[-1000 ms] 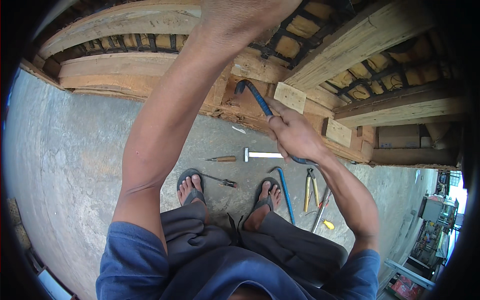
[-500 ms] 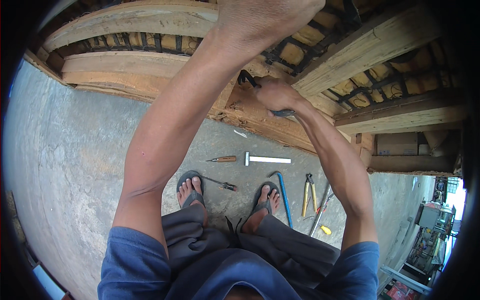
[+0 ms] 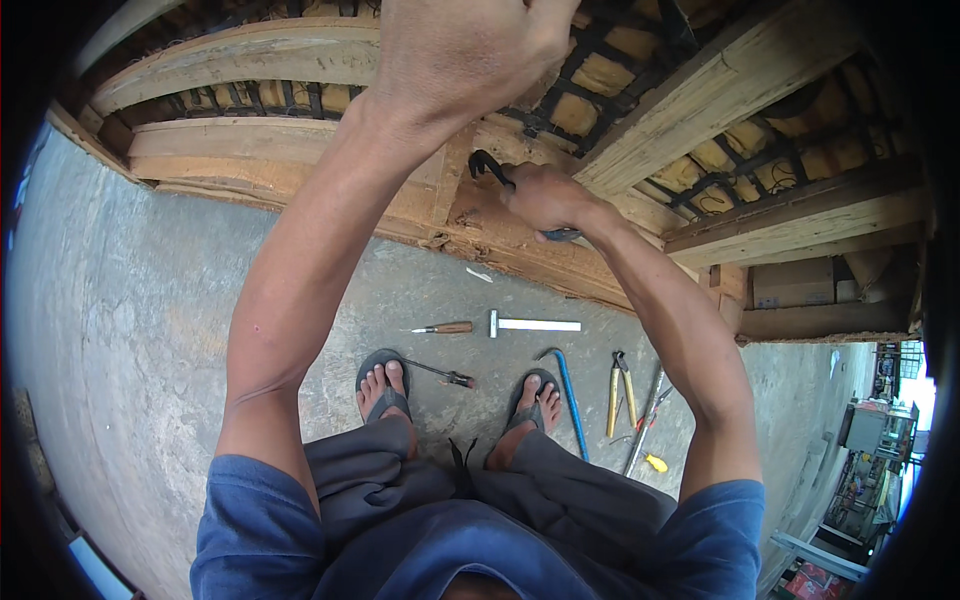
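My left hand [image 3: 465,50] is raised at the top, in front of the wooden frame [image 3: 235,150]. Its fingers are curled closed and mostly turned away, so whatever they hold is hidden. Lower and to the right, my right hand [image 3: 543,196] grips a black tool with a hooked end [image 3: 487,166]. The hook lies against the rail of the frame, and the tool's other end shows under my palm. Black webbing straps [image 3: 600,80] cross over yellowish padding inside the frame.
On the concrete floor [image 3: 170,300] lie a wooden-handled pointed tool [image 3: 452,327], a hammer [image 3: 540,325], a dark screwdriver-like tool [image 3: 440,373], a blue pry bar [image 3: 571,405], yellow-handled pincers [image 3: 622,390] and a metal rod [image 3: 645,425]. Shelves of goods [image 3: 865,470] stand far right.
My left hand and forearm have shifted left. My right hand has moved slightly left, still gripping the black hooked tool. The floor tools stay put.
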Available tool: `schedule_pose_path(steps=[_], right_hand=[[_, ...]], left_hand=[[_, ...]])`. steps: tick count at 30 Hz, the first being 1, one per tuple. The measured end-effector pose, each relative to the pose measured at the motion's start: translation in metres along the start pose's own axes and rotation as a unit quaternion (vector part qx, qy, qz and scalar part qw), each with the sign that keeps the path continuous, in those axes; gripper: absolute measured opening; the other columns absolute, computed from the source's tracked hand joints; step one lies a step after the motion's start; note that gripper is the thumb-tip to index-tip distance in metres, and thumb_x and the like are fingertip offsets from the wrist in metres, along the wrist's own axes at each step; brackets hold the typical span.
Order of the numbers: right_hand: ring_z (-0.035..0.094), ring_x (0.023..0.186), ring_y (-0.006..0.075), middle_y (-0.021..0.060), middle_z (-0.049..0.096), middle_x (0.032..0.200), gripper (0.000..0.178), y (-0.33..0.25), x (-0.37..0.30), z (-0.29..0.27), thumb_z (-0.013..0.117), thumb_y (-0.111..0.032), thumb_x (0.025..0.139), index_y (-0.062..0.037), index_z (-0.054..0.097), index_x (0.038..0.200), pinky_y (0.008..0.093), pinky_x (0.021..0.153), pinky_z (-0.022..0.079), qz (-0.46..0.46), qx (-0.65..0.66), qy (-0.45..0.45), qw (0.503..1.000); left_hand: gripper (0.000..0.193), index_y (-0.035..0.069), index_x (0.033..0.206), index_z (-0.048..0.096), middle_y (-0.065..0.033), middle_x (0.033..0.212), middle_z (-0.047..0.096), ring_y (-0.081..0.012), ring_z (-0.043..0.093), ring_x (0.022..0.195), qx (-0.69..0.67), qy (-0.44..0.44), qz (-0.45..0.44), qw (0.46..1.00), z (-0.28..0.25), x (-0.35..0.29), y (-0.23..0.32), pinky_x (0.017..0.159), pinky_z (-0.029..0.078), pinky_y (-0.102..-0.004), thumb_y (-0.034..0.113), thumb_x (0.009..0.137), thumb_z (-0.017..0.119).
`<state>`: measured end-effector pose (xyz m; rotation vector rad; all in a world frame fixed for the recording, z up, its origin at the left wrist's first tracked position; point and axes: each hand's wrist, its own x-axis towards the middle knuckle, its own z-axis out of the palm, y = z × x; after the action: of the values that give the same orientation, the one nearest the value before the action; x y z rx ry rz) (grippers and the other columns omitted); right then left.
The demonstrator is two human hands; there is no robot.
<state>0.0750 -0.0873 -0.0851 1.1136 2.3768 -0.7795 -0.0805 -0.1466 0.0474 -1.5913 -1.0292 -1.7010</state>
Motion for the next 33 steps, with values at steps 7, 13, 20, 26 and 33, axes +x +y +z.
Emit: schedule_pose_path(steps=[7, 13, 20, 26, 33], right_hand=[[0.074, 0.069, 0.0275, 0.0212, 0.073, 0.08, 0.033, -0.01, 0.016, -0.033, 0.048, -0.018, 0.095, 0.0065, 0.068, 0.104, 0.0413, 0.065, 0.056, -0.066, -0.036, -0.062, 0.995], [0.073, 0.067, 0.0265, 0.02, 0.073, 0.078, 0.033, -0.004, 0.014, -0.048, 0.05, -0.019, 0.094, 0.0061, 0.069, 0.103, 0.0406, 0.062, 0.055, -0.072, -0.015, -0.065, 0.995], [0.072, 0.064, 0.0254, 0.0185, 0.072, 0.075, 0.033, -0.01, 0.032, -0.073, 0.051, -0.02, 0.094, 0.0056, 0.07, 0.102, 0.0398, 0.058, 0.054, -0.105, 0.012, -0.062, 0.992], [0.071, 0.062, 0.0245, 0.0173, 0.072, 0.073, 0.032, 0.001, 0.029, -0.078, 0.052, -0.02, 0.093, 0.0051, 0.07, 0.101, 0.0391, 0.056, 0.053, -0.108, 0.05, -0.074, 0.99], [0.068, 0.058, 0.0215, 0.0146, 0.07, 0.067, 0.036, 0.027, 0.021, -0.035, 0.053, -0.025, 0.094, 0.0054, 0.071, 0.102, 0.0372, 0.053, 0.052, -0.055, 0.096, -0.045, 0.993]], left_hand=[[0.045, 0.004, 0.126, 0.052, -0.0173, 0.121, 0.054, -0.0306, 0.057, 0.11, 0.173, -0.067, 0.058, 0.981, -0.016, -0.04, 0.057, 0.093, 0.049, -0.0446, 0.011, 0.086, 0.073], [0.051, 0.008, 0.13, 0.055, -0.0173, 0.131, 0.056, -0.0356, 0.057, 0.119, -0.16, -0.251, -0.047, 0.954, 0.017, -0.133, 0.084, 0.102, 0.046, -0.0508, 0.018, 0.085, 0.077], [0.037, 0.004, 0.117, 0.063, -0.0154, 0.115, 0.064, -0.036, 0.062, 0.106, -0.072, -0.177, -0.031, 0.981, 0.05, -0.142, 0.05, 0.091, 0.051, -0.0473, -0.004, 0.081, 0.068], [0.032, 0.0, 0.106, 0.067, -0.0162, 0.1, 0.067, -0.0346, 0.064, 0.091, -0.046, -0.198, -0.142, 0.969, 0.036, -0.12, 0.027, 0.081, 0.054, -0.0434, -0.012, 0.078, 0.057], [0.026, -0.003, 0.099, 0.068, -0.0134, 0.099, 0.07, -0.0202, 0.068, 0.086, -0.127, -0.203, -0.197, 0.951, 0.02, -0.109, 0.033, 0.077, 0.054, -0.0312, -0.015, 0.09, 0.047]])
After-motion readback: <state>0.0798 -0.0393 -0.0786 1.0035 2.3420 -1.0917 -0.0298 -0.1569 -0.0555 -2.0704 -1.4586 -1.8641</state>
